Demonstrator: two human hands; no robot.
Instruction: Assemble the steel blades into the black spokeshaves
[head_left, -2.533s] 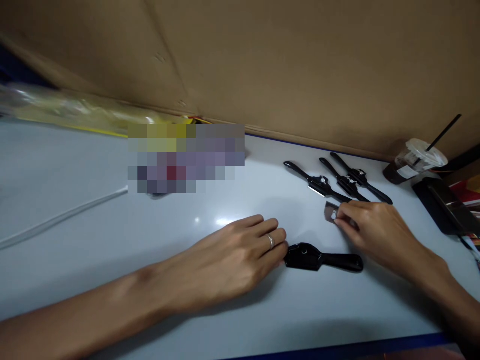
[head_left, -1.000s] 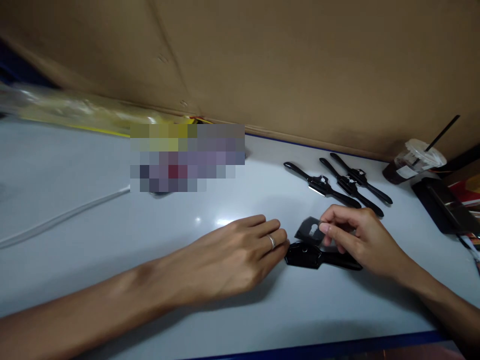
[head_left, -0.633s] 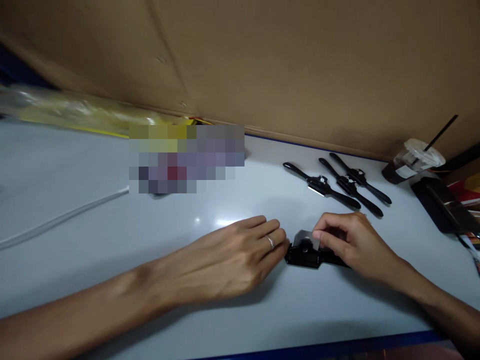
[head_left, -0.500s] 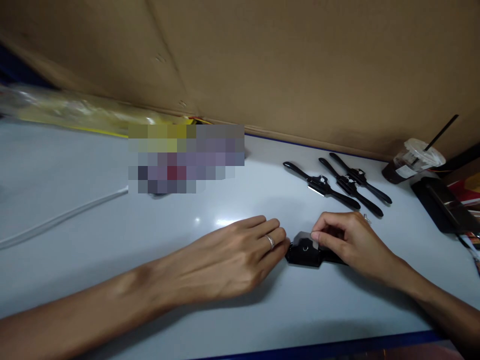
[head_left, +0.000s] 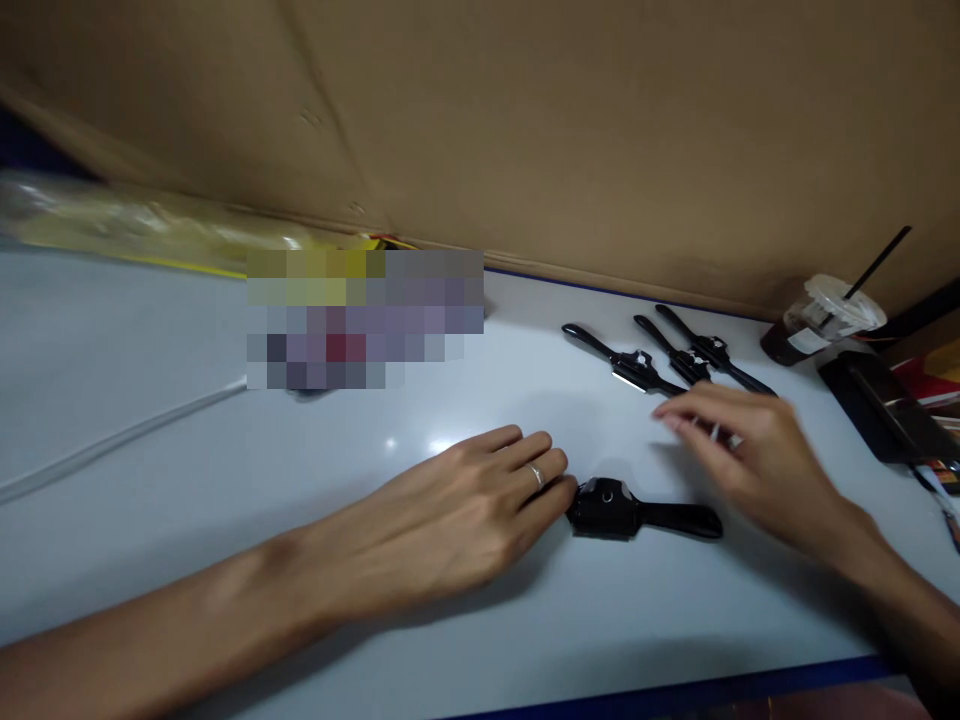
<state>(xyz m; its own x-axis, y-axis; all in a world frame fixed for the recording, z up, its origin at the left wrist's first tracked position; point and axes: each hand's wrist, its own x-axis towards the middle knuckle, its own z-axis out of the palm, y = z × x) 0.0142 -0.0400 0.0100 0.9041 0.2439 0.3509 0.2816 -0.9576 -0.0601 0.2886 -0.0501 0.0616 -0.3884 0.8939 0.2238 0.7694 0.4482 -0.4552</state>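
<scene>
On the white table, my left hand [head_left: 480,510], a ring on one finger, is closed round the left handle of a black two-handled tool [head_left: 606,508]. A thin metal edge shows along the tool's near side, and its right handle lies bare on the table. My right hand [head_left: 757,450] is above and right of this tool, thumb and index finger slightly apart, with nothing visible held between their tips. Small shiny metal pieces [head_left: 725,436] show beside its fingers, partly hidden. Behind it lie three similar black tools [head_left: 641,370], partly covered by the hand.
A plastic cup with a dark drink and straw [head_left: 821,320] stands at the right, beside a dark flat case [head_left: 877,405]. Yellow plastic packaging [head_left: 150,230] lies along the cardboard wall [head_left: 525,130]. A white cable [head_left: 127,435] and a blurred-out object are at the left.
My right hand has let go of the grey blade and moved up and right, off the tool. The blade now sits lower in the tool. My left hand has hardly moved.
</scene>
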